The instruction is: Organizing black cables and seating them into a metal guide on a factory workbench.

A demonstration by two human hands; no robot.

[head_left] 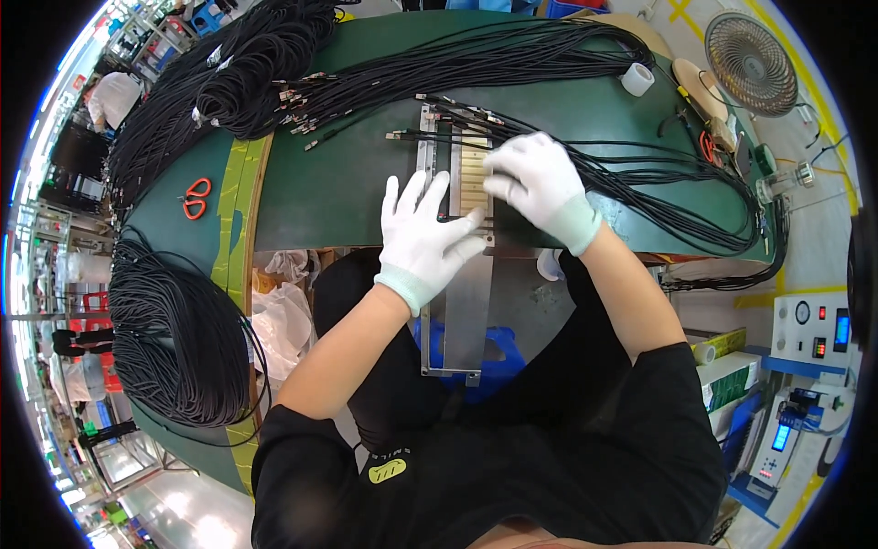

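Both my hands wear white gloves and are over a long metal fixture [469, 302] that juts out past the table's near edge. A row of yellowish blocks [473, 174] is set in its far part. My left hand [421, 229] is open, fingers spread across the fixture's left rail, thumb side over the near end of the blocks. My right hand [540, 188] is at the blocks' right side with bent fingers; whatever its fingertips hold is hidden. Black cables [585, 165] with metal-ended plugs cross the fixture's far end and pass beside my right hand.
Bundled black cables [183, 339] are heaped at left, with more along the far side. Red-handled scissors [196, 199] lie left of a wooden divider [245, 201]. A white tape roll [637, 80] and a fan [751, 64] are at far right. Instrument boxes [810, 329] stand at right.
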